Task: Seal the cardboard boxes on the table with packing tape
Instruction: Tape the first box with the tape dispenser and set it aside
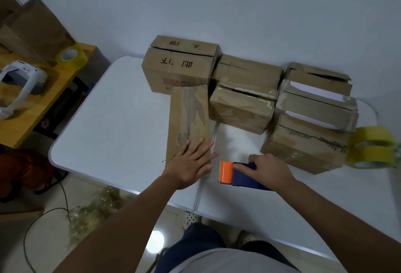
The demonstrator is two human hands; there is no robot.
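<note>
Right hand (268, 169) curled round tape dispenser (240, 176), near table (112, 125) front edge. Left hand (192, 164) flat, fingers straight, pressing near end of long box (188, 116), just left of dispenser. Other boxes (243, 108) behind, toward table back. Tape rolls (372, 148) stacked far right.

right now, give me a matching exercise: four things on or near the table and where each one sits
Things:
1. tape dispenser
2. long box
3. stacked yellow tape rolls
4. single tape roll

Places:
a. wooden side table at far left
b. under the flat left hand
c. in the right hand
d. right edge of the white table

Pairs: 1-c, 2-b, 3-d, 4-a
</note>
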